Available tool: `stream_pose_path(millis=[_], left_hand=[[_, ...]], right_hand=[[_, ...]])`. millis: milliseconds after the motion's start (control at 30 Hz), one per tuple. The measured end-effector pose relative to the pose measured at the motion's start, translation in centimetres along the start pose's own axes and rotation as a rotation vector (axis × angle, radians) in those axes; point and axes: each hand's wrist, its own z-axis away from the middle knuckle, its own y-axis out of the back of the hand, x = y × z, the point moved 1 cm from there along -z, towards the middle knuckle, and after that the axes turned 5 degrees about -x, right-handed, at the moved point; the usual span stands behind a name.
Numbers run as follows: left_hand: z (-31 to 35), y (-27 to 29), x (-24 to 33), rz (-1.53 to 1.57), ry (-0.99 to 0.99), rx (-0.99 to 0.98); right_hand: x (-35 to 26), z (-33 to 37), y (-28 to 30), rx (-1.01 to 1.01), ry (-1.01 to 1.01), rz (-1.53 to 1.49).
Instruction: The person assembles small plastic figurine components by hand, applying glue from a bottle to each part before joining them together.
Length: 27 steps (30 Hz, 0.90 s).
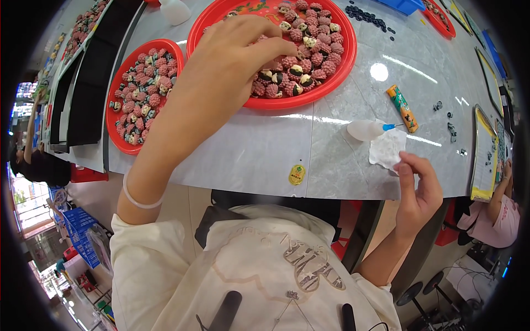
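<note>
My left hand (232,60) reaches over a large round red tray (345,71) of small pink, bumpy figurines (317,58), some with black and cream parts. Its thumb and bent forefinger are apart above the pieces, and nothing shows between them. My right hand (419,190) is at the table's front edge, beside a crumpled white tissue (386,149). Its thumb and forefinger are pressed together; whatever they may hold is too small to make out. Beyond the tissue lies a white squeeze bottle (364,131) with a blue needle tip, near an orange and green tube-shaped packet (403,107).
A smaller red tray (113,124) of pink and dark pieces stands at the left. Small black parts (370,19) lie scattered at the back, and dark pieces (451,131) at the right. Another white bottle (175,11) stands far left. A person in pink (499,220) sits at the right.
</note>
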Motion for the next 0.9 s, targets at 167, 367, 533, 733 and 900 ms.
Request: stream_pose_path(millis=[167,367,533,733,900], left_hand=[[2.7,0.4,2.7,0.485,0.089,0.054],[5.1,-5.6,6.7,1.697,0.452,0.193],[4.9,-6.4,7.4,1.810,0.562,0.202],[4.8,-7.2,7.1,1.839,0.498,0.133],[5.0,-7.6,7.3,1.847,0.491,0.181]], right_hand=[[-0.8,-2.4,-2.8,-0.001,0.136,0.025],[-0.3,-2.7,-4.8,-0.277,0.162,-0.080],[-0.8,-1.3,-2.7,-0.169,-0.134,-0.661],[-1.6,-0.9,-0.1,-0.038,-0.164,-0.412],[-1.2,-1.5,0.0,-0.055,-0.028,-0.504]])
